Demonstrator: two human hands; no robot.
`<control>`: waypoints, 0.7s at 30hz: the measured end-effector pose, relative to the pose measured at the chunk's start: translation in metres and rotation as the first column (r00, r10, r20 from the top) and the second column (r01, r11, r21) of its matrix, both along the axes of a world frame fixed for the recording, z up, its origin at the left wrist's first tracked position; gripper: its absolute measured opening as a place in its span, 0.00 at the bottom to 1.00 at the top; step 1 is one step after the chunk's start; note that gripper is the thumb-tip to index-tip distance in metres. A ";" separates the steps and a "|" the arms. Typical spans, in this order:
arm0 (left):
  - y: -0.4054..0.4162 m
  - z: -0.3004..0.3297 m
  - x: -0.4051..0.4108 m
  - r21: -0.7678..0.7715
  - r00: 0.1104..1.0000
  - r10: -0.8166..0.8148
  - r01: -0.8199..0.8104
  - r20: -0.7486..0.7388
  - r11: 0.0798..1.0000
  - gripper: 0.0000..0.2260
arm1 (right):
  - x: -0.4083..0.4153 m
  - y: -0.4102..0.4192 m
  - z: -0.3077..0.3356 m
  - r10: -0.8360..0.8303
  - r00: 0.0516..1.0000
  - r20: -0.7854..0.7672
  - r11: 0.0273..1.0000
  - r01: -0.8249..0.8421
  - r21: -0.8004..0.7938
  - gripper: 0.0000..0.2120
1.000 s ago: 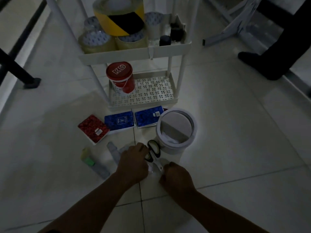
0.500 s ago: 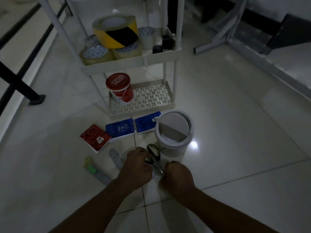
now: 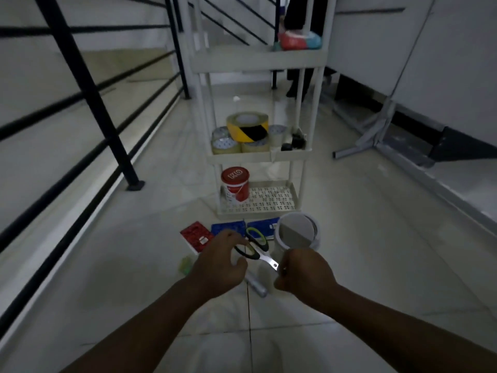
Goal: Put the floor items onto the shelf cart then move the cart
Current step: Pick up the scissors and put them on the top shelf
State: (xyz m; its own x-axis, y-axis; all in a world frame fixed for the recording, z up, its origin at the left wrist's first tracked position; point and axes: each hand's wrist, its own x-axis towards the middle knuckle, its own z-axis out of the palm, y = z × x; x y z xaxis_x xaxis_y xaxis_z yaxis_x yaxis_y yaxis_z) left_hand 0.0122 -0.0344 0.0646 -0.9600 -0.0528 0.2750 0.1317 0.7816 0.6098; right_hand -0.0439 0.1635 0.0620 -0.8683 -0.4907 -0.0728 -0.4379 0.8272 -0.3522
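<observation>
- Fingers [image 3: 236, 265] of the left hand [image 3: 217, 267] are curled around the black-and-green plastic handles of a pair of steel-bladed scissors [image 3: 259, 250], which are lifted clear of the pale tiled floor [image 3: 376, 265].
- Right hand [image 3: 304, 273] is clenched at the tip of the scissor blades; whether it pinches the tip or something small beside it cannot be told.
- Beyond the hands stands the white plastic shelf cart [image 3: 258, 157] with three tiers in view.
- Its bottom tier, perforated with a small pattern, carries a red-and-white lidded tub [image 3: 235, 185] at its left end.
- Its middle tier holds a large yellow-and-black striped tape roll [image 3: 247, 126] lying on several clear tape rolls [image 3: 226, 145], with small dark items at the right end.
- Its top tier holds a blurred red and teal bundle [image 3: 298, 40].
- On the floor just in front of the cart lie a red patterned booklet [image 3: 195, 236] and two blue booklets [image 3: 228, 228], side by side.
- To their right stands a white round bin with a swing lid [image 3: 297, 234].
- Near the left hand lies a small yellow-green item [image 3: 185, 265], and between the two hands, lower down, a grey tube-shaped item [image 3: 255, 284].
- Black metal railing [image 3: 88, 90] runs along the left side.
</observation>
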 end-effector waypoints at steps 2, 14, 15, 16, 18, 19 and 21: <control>0.002 0.024 -0.002 0.005 0.999 0.002 -0.002 -0.046 1.000 0.16 | -0.004 0.002 0.024 0.004 0.998 -0.063 1.000 -0.006 -0.027 0.12; 0.009 0.134 -0.032 -0.014 0.942 0.017 -0.023 -0.336 1.000 0.08 | -0.047 0.007 0.136 -0.020 0.970 -0.241 0.995 -0.005 -0.102 0.11; 0.009 0.137 -0.034 -0.012 0.941 0.012 -0.017 -0.337 1.000 0.08 | -0.050 0.008 0.138 -0.010 0.970 -0.243 0.995 -0.014 -0.096 0.11; 0.008 0.139 -0.037 -0.013 0.941 0.005 -0.010 -0.338 1.000 0.08 | -0.052 0.009 0.141 -0.005 0.970 -0.245 0.996 -0.018 -0.091 0.11; 0.006 0.142 -0.044 -0.015 0.935 -0.009 0.004 -0.356 1.000 0.09 | -0.058 0.009 0.147 -0.002 0.968 -0.250 0.995 -0.024 -0.101 0.10; 0.005 0.143 -0.048 -0.018 0.928 -0.009 0.003 -0.372 1.000 0.09 | -0.062 0.009 0.152 -0.004 0.969 -0.247 0.994 -0.024 -0.108 0.10; 0.002 0.145 -0.058 -0.015 0.916 0.003 -0.010 -0.402 1.000 0.09 | -0.069 0.008 0.158 -0.002 0.969 -0.248 0.993 -0.027 -0.113 0.09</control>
